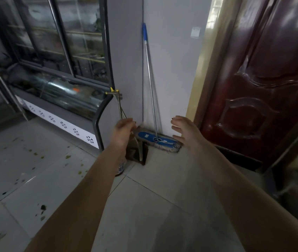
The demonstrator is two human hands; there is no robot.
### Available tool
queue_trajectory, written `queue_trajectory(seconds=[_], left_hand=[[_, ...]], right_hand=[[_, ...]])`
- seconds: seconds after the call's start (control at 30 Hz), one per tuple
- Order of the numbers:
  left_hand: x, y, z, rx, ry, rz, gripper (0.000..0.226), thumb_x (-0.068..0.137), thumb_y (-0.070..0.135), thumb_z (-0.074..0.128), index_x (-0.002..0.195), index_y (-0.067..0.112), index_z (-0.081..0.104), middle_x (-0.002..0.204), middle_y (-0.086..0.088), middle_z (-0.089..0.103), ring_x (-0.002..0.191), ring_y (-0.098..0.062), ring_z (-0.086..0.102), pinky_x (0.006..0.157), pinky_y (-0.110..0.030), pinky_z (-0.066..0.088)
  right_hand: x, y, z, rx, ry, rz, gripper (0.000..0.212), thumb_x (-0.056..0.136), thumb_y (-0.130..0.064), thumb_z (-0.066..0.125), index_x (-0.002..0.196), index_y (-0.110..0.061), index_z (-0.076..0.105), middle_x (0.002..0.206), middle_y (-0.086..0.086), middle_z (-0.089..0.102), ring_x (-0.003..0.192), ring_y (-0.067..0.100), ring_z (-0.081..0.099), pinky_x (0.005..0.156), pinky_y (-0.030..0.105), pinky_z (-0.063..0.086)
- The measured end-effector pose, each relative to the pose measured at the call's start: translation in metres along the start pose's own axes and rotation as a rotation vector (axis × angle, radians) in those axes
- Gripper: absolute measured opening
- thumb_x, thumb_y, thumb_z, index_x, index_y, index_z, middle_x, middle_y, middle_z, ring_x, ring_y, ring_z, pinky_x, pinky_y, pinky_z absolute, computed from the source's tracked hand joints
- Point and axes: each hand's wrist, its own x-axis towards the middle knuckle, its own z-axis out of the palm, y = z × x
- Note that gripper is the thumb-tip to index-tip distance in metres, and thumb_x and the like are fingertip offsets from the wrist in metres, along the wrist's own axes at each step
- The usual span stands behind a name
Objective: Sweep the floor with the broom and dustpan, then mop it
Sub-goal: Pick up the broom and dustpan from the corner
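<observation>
Mop (pixel 151 88) unheld, right grip (pixel 184 131) spread (holding nothing)

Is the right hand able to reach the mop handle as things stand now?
Probably yes. The right hand is open and close beside the mop handle, which leans on the wall; nothing stands between them.

- Dim, cool indoor light; the pale floor tiles (pixel 26 160) at lower left are the brightest area.
- Glare streaks the glossy dark-red door (pixel 272 70) and the glass display case (pixel 62 91).
- Wide-angle bending at the edges; slight motion softness throughout.
</observation>
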Motion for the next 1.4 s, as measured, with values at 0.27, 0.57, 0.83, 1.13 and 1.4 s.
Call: queue_trajectory(seconds=[0.27, 0.57, 0.83, 1.13, 1.4], left_hand=[[0.082, -0.002, 0.048, 0.006, 0.087, -0.006, 0.024, 0.092, 0.015, 0.054, 0.115, 0.009, 0.057, 0.118, -0.010, 0.060, 0.108, -0.019, 0.057, 0.089, -0.031, 0.049], [0.231, 0.002, 0.066, -0.037, 0.210, 0.005, 0.006, 0.092, 0.016, 0.054, 0.097, 0.018, 0.058, 0.110, -0.007, 0.061, 0.111, -0.021, 0.056, 0.102, -0.041, 0.044], [0.340, 0.016, 0.096, -0.068, 0.219, 0.000, 0.013, 0.092, 0.015, 0.054, 0.104, 0.018, 0.058, 0.115, -0.007, 0.061, 0.109, -0.018, 0.058, 0.097, -0.037, 0.047], [0.445, 0.008, 0.110, -0.077, 0.336, 0.004, 0.014, 0.093, 0.012, 0.051, 0.089, 0.023, 0.059, 0.096, 0.002, 0.065, 0.099, -0.014, 0.061, 0.094, -0.035, 0.047], [0.552, -0.001, 0.141, -0.079, 0.449, 0.001, 0.010, 0.093, 0.015, 0.051, 0.095, 0.024, 0.056, 0.103, 0.000, 0.062, 0.101, -0.013, 0.058, 0.089, -0.034, 0.046]], right_hand=[[0.112, -0.004, -0.014, -0.101, -0.097, -0.013, 0.040, 0.096, -0.019, 0.050, 0.135, -0.016, 0.045, 0.139, 0.004, 0.044, 0.119, 0.019, 0.049, 0.093, 0.031, 0.046], [0.278, -0.023, 0.009, -0.133, -0.222, -0.032, 0.044, 0.092, -0.032, 0.054, 0.134, -0.020, 0.045, 0.130, 0.000, 0.051, 0.115, 0.014, 0.051, 0.099, 0.036, 0.045], [0.398, -0.049, 0.036, -0.153, -0.311, -0.033, 0.046, 0.095, -0.028, 0.051, 0.138, -0.017, 0.041, 0.127, 0.001, 0.052, 0.116, 0.015, 0.051, 0.098, 0.035, 0.045], [0.522, -0.043, 0.067, -0.189, -0.430, -0.013, 0.046, 0.094, -0.028, 0.052, 0.137, -0.018, 0.043, 0.127, 0.001, 0.054, 0.114, 0.014, 0.052, 0.096, 0.034, 0.046], [0.656, -0.049, 0.084, -0.237, -0.601, 0.034, 0.038, 0.095, -0.028, 0.051, 0.131, -0.019, 0.046, 0.122, 0.001, 0.053, 0.107, 0.013, 0.052, 0.092, 0.032, 0.046]])
